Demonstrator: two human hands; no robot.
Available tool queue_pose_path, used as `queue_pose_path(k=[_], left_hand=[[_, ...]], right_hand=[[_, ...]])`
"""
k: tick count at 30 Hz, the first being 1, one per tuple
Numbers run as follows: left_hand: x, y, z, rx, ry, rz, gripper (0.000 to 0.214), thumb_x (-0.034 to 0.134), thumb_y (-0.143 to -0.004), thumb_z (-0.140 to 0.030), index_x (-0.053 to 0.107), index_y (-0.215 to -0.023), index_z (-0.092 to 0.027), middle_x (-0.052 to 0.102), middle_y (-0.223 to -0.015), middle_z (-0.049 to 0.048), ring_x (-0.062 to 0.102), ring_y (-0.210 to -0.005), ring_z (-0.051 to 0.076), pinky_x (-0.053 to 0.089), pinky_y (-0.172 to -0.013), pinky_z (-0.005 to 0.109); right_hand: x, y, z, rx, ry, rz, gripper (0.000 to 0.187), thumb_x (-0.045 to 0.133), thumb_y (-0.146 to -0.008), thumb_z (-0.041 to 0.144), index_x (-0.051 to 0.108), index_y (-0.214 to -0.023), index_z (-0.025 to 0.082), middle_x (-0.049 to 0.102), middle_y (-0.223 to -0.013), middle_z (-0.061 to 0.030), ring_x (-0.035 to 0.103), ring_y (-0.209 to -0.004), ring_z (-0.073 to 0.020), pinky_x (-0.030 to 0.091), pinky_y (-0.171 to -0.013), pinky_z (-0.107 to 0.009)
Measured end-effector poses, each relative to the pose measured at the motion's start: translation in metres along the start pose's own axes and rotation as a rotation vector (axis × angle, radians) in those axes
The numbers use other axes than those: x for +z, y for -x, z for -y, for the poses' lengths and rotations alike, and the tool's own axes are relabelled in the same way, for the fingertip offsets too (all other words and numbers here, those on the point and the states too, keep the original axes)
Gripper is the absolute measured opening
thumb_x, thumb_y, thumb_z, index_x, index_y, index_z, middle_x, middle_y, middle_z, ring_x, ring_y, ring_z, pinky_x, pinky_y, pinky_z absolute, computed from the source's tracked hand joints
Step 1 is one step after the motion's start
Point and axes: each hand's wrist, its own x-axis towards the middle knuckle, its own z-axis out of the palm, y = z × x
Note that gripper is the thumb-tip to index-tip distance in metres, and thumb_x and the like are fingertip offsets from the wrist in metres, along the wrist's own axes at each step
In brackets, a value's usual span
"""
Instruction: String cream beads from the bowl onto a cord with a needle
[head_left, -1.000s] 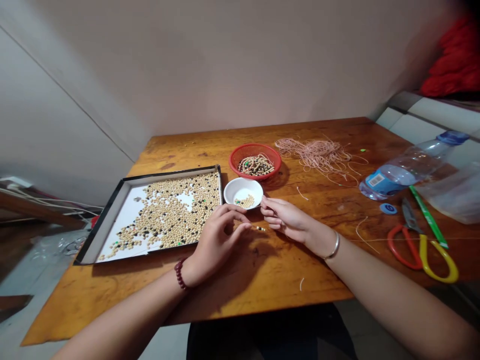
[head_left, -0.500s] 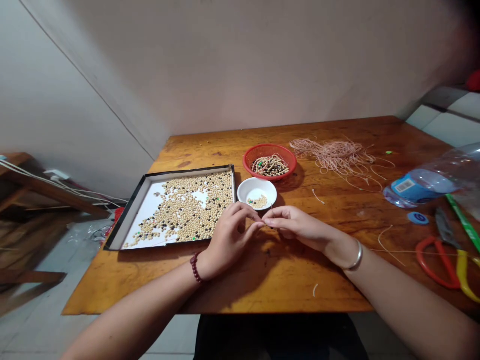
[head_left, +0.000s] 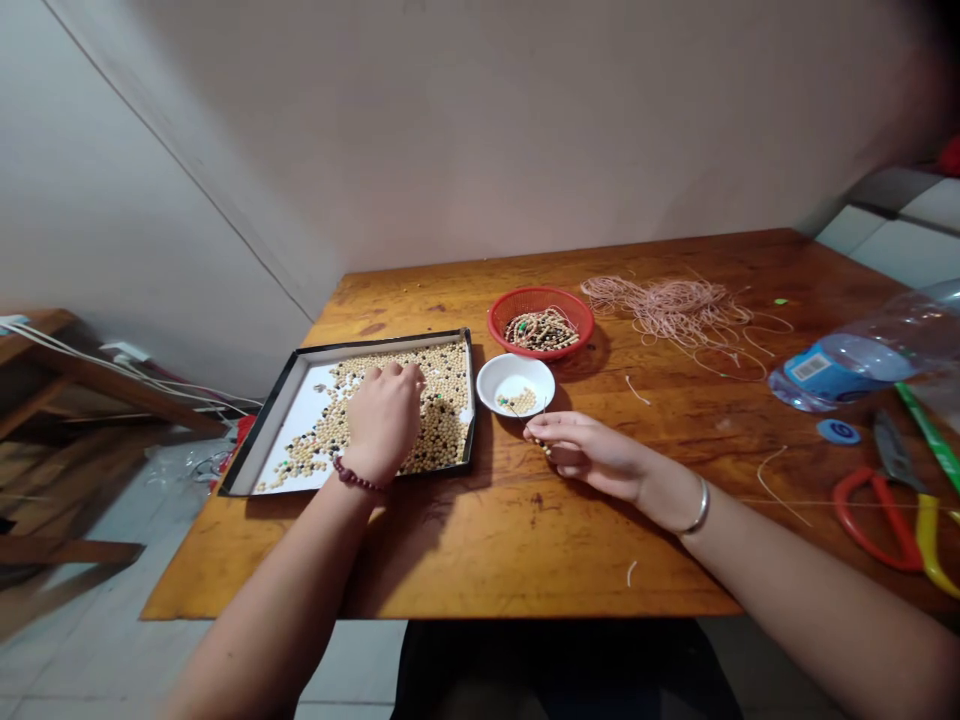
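My left hand (head_left: 382, 420) rests over a black-rimmed tray (head_left: 289, 435) lined with white, its fingertips down among the many cream beads (head_left: 444, 420) and hidden from view. A few dark and green beads lie among them. My right hand (head_left: 581, 445) pinches a short beaded cord (head_left: 543, 444) beside a small white bowl (head_left: 495, 385), which holds a few cream beads. A red plastic basket (head_left: 540, 296) of beaded strands stands just behind that bowl.
A loose bundle of pinkish cord (head_left: 675, 310) lies on the wooden table (head_left: 637, 560) behind my right hand. At the right are a plastic water bottle (head_left: 847, 360), a blue lid (head_left: 838, 431), and red-and-yellow scissors (head_left: 877, 520). A green strip (head_left: 930, 450) lies beside them.
My left hand has left my right hand and moved left onto the beads in the tray. My right hand has dropped slightly, with the short beaded cord showing at its fingertips.
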Motion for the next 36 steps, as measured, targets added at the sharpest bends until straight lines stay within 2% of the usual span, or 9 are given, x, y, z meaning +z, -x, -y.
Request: queue_pose_path(k=[3,6,15,23,30,36], left_hand=[[0.002,-0.007,0.015,-0.012,-0.077,0.220,0.019,0.050,-0.083,-0.018,0.066,-0.072,-0.019,0.067,-0.074,0.0081,0.058,-0.075,0.023,0.042,-0.064,0.031],[0.001,-0.009,0.017,-0.038,-0.062,0.299,0.016,0.054,-0.081,-0.023,0.068,-0.073,-0.020,0.069,-0.076,0.0086,0.061,-0.075,0.025,0.041,-0.060,0.030],[0.002,-0.011,0.027,-0.040,-0.018,0.268,0.017,0.055,-0.082,-0.025,0.071,-0.080,-0.022,0.071,-0.084,0.0095,0.063,-0.082,0.027,0.043,-0.063,0.032],[0.005,-0.009,0.018,0.034,-0.004,0.283,0.022,0.049,-0.082,-0.021,0.071,-0.078,-0.020,0.071,-0.085,0.0088,0.062,-0.081,0.024,0.042,-0.062,0.030],[0.009,-0.008,0.017,0.028,-0.014,0.281,0.026,0.049,-0.084,-0.028,0.072,-0.078,-0.019,0.070,-0.082,0.0113,0.062,-0.079,0.024,0.043,-0.064,0.031],[0.008,-0.007,0.014,-0.056,-0.004,0.306,0.026,0.052,-0.082,-0.033,0.072,-0.075,-0.019,0.068,-0.076,0.0104,0.062,-0.075,0.024,0.042,-0.060,0.030]], right_hand=[[0.001,-0.001,-0.001,0.040,-0.084,0.008,0.024,0.078,-0.065,0.026,0.058,-0.073,0.015,0.027,-0.049,0.0112,0.015,-0.044,-0.0029,0.008,-0.042,-0.020],[0.000,-0.003,-0.002,0.071,-0.118,0.036,0.022,0.075,-0.068,0.025,0.056,-0.072,0.015,0.021,-0.048,0.0121,0.011,-0.045,-0.0033,0.006,-0.041,-0.020],[0.001,-0.002,-0.004,0.033,-0.095,0.046,0.022,0.074,-0.070,0.024,0.055,-0.074,0.016,0.025,-0.050,0.0117,0.011,-0.044,-0.0026,0.006,-0.040,-0.020],[0.000,-0.003,-0.006,0.041,-0.085,0.047,0.020,0.074,-0.071,0.025,0.058,-0.076,0.015,0.030,-0.051,0.0104,0.013,-0.044,-0.0018,0.007,-0.039,-0.018],[-0.001,-0.005,-0.008,0.009,-0.057,0.028,0.017,0.072,-0.073,0.026,0.061,-0.078,0.014,0.043,-0.057,0.0067,0.015,-0.043,-0.0013,0.006,-0.039,-0.019],[0.000,-0.005,-0.008,-0.041,0.005,-0.014,0.021,0.073,-0.072,0.029,0.059,-0.081,0.016,0.055,-0.072,0.0034,0.021,-0.042,0.0000,0.008,-0.039,-0.020]])
